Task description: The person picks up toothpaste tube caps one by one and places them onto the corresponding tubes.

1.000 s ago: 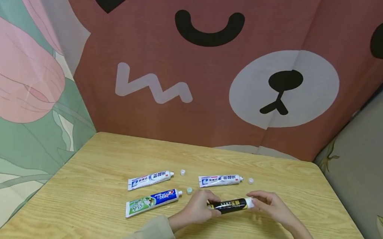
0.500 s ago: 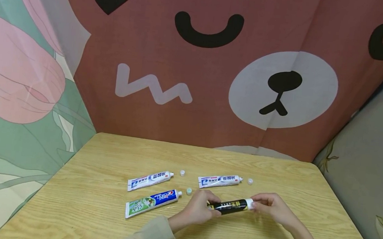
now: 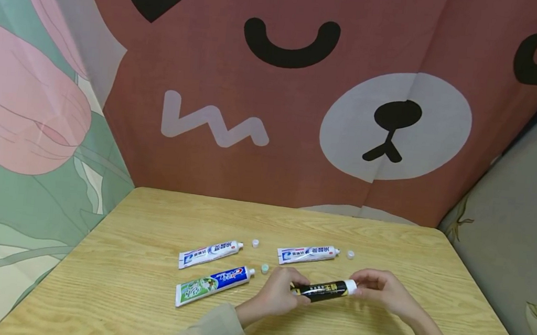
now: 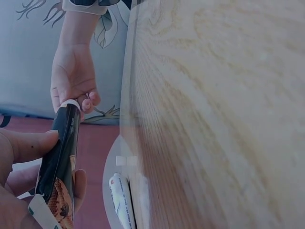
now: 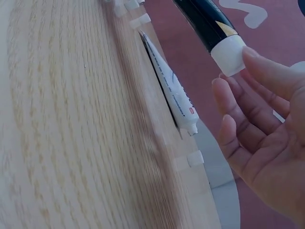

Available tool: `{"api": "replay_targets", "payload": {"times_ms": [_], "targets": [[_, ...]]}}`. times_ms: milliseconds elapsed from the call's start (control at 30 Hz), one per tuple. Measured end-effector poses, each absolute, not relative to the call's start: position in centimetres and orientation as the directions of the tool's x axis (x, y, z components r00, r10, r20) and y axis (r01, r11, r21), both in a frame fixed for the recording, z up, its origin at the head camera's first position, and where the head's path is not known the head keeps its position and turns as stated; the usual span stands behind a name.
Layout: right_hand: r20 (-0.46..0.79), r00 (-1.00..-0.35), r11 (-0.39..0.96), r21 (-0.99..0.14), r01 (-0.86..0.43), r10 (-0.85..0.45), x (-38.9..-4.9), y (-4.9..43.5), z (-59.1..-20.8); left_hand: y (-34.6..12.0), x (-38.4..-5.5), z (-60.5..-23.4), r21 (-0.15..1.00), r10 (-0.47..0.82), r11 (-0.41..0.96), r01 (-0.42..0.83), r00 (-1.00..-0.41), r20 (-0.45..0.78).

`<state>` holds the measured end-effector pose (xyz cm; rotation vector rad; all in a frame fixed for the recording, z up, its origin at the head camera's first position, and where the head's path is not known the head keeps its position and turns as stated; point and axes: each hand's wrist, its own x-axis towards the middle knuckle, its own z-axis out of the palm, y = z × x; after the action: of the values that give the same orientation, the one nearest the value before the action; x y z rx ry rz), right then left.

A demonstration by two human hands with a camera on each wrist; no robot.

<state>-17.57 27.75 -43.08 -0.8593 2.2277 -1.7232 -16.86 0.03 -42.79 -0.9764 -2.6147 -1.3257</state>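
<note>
- Bear-print cloth [image 3: 193,156] hangs behind the table [image 3: 111,297].
- Four tubes: one green-and-blue tube [image 3: 214,287] and two white tubes [image 3: 210,255] lie uncapped, contents hidden; the left hand [image 3: 278,291] grips the black tube [image 3: 327,291] above the table, covering its tail.
- Right hand [image 3: 384,291] pinches its white cap [image 3: 351,286].
- Three loose caps [image 3: 264,268], one near each uncapped nozzle.

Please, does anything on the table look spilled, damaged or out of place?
Nothing looks spilled or damaged. Slightly odd: the green-blue tube and two white tubes lie uncapped, loose caps nearby, unlike the capped black tube.
</note>
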Motion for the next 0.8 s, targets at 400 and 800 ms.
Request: {"api": "replay_targets", "payload": {"times_ms": [400,800], "targets": [[0.149,-0.844,0.232,-0.924,-0.305,-0.516,-17.54,27.38,-43.13,0.09,-16.84,-42.88,0.710,0.507,0.446,0.544,-0.808,0.301],[0.139,-0.823,0.182,-0.942,-0.281,-0.551,-17.51,27.49,-42.98,-0.01,-16.69,-42.83,0.694,0.506,0.443,0.568,-0.797,0.330]]}}
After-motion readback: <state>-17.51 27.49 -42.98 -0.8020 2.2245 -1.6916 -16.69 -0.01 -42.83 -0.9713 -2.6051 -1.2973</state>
